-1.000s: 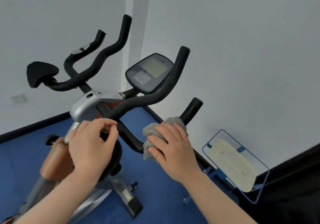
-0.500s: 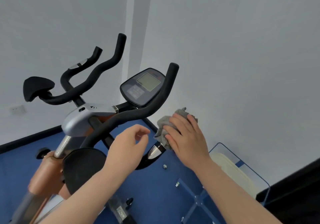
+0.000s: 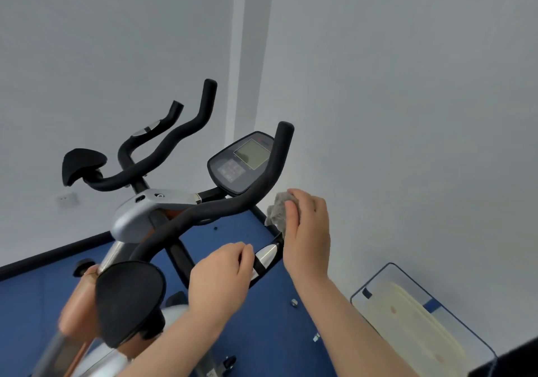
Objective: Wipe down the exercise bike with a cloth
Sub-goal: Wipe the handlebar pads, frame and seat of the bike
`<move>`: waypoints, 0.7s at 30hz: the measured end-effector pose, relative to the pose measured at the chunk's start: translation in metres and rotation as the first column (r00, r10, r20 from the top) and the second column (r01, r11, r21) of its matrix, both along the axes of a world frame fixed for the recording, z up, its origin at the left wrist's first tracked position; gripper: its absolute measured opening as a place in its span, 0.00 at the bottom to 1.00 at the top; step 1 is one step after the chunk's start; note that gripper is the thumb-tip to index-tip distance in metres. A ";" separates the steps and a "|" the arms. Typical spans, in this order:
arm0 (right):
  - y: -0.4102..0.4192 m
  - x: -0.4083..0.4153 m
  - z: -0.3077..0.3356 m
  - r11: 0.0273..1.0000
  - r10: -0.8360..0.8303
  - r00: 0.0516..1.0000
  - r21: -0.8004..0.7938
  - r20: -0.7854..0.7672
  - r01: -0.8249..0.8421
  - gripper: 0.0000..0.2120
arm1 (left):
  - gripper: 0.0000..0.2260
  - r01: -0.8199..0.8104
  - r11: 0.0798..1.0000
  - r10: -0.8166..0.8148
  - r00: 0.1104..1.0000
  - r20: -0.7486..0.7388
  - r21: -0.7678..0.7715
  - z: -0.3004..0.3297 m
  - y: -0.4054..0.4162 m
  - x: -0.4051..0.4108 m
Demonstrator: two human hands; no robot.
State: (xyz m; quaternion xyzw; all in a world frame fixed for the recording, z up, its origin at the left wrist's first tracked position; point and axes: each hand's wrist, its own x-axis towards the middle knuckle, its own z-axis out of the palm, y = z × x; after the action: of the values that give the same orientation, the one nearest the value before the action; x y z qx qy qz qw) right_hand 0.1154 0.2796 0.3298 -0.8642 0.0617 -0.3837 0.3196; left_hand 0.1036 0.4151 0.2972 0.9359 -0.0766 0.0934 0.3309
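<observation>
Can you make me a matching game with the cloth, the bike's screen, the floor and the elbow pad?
Things:
1. cloth
2. screen
3. floor
4. elbow pad

Descriptions:
A. blue
B. black, on the far side of the bike
C. grey, crumpled in the right hand
D. pale rectangle between the handlebars

Pairs: 1-C, 2-D, 3-A, 4-B

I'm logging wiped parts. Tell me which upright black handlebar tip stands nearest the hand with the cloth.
The tip beside the console. It rises just above the right hand holding the grey cloth; the other two tips stand farther left.
</observation>
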 end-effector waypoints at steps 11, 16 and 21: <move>0.007 0.005 0.001 0.838 0.090 0.988 0.527 0.125 -0.143 0.08 | 0.20 -0.097 0.995 0.096 0.994 0.057 0.013 -0.006 -0.004 0.000; -0.036 0.021 0.036 0.809 0.433 0.875 0.522 -0.217 -0.271 0.15 | 0.19 -0.073 0.997 0.073 0.995 0.073 -0.009 -0.008 -0.001 0.003; -0.008 -0.006 0.004 0.992 0.124 0.992 0.014 -0.010 -0.124 0.07 | 0.17 -0.018 0.998 0.023 0.996 0.087 -0.056 -0.008 0.002 -0.002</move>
State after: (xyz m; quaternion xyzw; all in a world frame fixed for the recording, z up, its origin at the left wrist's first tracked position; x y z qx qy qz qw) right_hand 0.1094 0.2719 0.3337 -0.8662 0.0122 -0.3580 0.3484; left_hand 0.1012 0.4167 0.2890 0.9222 -0.0787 0.1397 0.3519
